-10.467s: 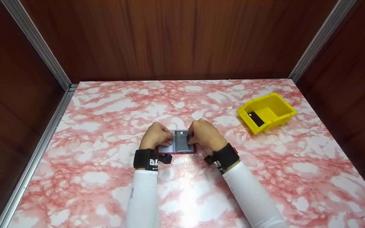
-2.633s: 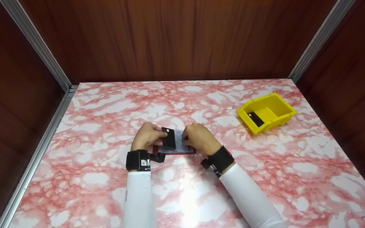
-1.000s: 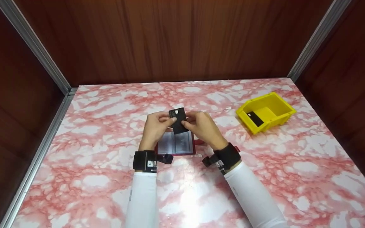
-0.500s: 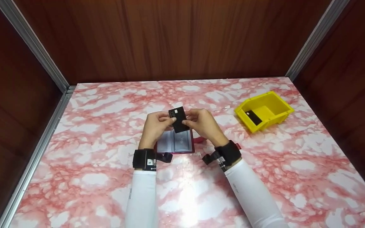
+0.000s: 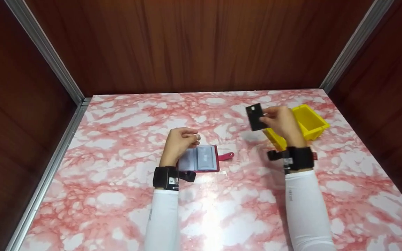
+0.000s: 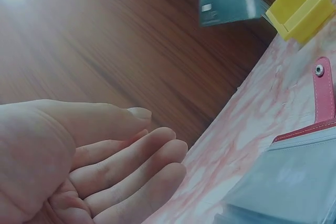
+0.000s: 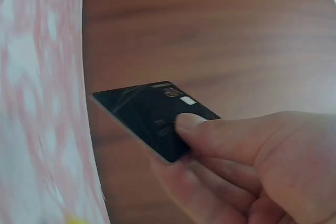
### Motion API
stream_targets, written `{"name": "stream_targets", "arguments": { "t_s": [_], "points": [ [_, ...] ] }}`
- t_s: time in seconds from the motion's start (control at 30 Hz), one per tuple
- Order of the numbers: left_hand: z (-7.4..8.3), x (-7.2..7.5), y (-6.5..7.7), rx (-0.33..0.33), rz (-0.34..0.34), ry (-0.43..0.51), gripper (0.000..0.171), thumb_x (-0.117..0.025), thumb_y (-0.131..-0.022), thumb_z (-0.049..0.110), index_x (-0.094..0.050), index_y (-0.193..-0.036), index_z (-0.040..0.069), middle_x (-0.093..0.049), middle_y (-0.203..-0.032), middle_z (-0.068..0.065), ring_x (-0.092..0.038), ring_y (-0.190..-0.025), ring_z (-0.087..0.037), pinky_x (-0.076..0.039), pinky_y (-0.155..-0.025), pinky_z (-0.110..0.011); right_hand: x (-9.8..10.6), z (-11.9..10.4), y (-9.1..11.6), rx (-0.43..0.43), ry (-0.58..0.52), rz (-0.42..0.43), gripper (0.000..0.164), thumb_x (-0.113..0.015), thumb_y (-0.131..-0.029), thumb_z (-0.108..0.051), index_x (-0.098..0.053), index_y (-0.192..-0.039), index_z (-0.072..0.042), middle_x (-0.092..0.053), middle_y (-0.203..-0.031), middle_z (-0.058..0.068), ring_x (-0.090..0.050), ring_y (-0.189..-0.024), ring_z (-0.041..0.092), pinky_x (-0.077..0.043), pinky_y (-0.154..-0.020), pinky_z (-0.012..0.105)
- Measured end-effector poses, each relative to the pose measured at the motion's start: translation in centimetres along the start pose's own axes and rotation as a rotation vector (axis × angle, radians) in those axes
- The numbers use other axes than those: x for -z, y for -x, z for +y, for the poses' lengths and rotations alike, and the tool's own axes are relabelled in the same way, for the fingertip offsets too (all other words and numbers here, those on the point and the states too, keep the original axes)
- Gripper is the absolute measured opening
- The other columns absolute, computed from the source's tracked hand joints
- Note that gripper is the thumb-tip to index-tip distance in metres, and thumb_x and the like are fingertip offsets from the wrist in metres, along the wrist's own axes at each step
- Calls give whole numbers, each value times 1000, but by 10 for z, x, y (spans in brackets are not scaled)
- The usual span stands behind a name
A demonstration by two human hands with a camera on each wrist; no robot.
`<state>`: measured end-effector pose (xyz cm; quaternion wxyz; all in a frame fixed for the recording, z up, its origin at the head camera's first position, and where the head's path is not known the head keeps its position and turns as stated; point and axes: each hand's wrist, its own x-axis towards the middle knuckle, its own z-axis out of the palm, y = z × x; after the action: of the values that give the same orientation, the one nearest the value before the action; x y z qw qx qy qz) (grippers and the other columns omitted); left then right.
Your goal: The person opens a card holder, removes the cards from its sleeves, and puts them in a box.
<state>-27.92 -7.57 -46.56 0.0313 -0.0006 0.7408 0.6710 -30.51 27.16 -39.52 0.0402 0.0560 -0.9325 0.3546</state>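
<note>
A black card with a pale chip (image 5: 255,117) is pinched between the thumb and fingers of my right hand (image 5: 282,122), raised in front of the yellow bin. The right wrist view shows the thumb lying flat across the card (image 7: 152,119). My left hand (image 5: 180,143) is above the left part of an opened card holder (image 5: 206,158) with clear sleeves and a red cover. Its fingers are loosely bent with nothing between them, as the left wrist view of that hand (image 6: 115,166) confirms. The holder's red snap strap (image 5: 226,156) points right.
The yellow bin (image 5: 311,122) stands at the right of the marbled table (image 5: 117,198), partly covered by my right hand and forearm. Its inside front is hidden. Dark wood panels (image 5: 201,45) wall the table at the back and both sides.
Earlier, the card came out of the holder's sleeves and both hands held it above the holder. Now the left hand has let go, and the right hand has carried it rightward to the bin.
</note>
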Motion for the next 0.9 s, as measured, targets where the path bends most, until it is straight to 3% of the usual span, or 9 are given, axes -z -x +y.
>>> {"name": "stream_targets", "arguments": {
  "t_s": [0.1, 0.2, 0.33, 0.47, 0.63, 0.9],
  "points": [
    [0, 1, 0, 4, 8, 4, 26, -76, -98, 2, -76, -122, -7, -83, -103, -21, -77, -74, -12, -68, -71, -26, 23, 16, 0, -60, 50, -45, 38, -71, -105, -14, -70, -138, 6, -73, -131, 33, -75, -110, 38, -57, -81, 19],
    [0, 2, -1, 9, 2, 10, 27, -75, -98, 2, -76, -123, -8, -83, -103, -22, -77, -74, -12, -68, -70, -24, 39, 31, 3, -160, 55, -57, 41, -67, -108, -16, -66, -144, 4, -70, -137, 34, -74, -116, 43, -65, -96, 40],
    [0, 3, -1, 23, -5, 7, 28, -75, -99, 2, -75, -125, -9, -83, -105, -22, -77, -74, -12, -68, -71, -24, 47, 46, 8, -283, 58, -23, 44, -59, -113, -19, -60, -152, 1, -64, -147, 33, -68, -129, 47, -55, -115, 62],
    [-1, 3, -2, 27, -6, 7, 27, -75, -100, 4, -75, -124, -8, -83, -103, -21, -78, -75, -12, -68, -71, -24, 46, 55, 11, -280, 109, 79, 40, -58, -112, -16, -63, -149, 1, -67, -140, 33, -69, -125, 48, -56, -112, 62],
    [-3, 2, -3, 21, -4, 16, 23, -74, -100, 5, -77, -119, -8, -83, -98, -20, -76, -72, -11, -67, -69, -23, 43, 62, 14, -210, 181, 204, 30, -66, -106, -9, -73, -131, 8, -73, -125, 36, -71, -114, 49, -59, -104, 62],
    [-6, 3, -2, 30, 2, 13, 19, -74, -101, 5, -78, -116, -5, -82, -99, -20, -76, -72, -12, -67, -69, -23, 38, 65, 13, -242, 185, 164, 29, -70, -103, -6, -74, -128, 8, -72, -130, 34, -67, -122, 50, -57, -110, 65]
  ]
}}
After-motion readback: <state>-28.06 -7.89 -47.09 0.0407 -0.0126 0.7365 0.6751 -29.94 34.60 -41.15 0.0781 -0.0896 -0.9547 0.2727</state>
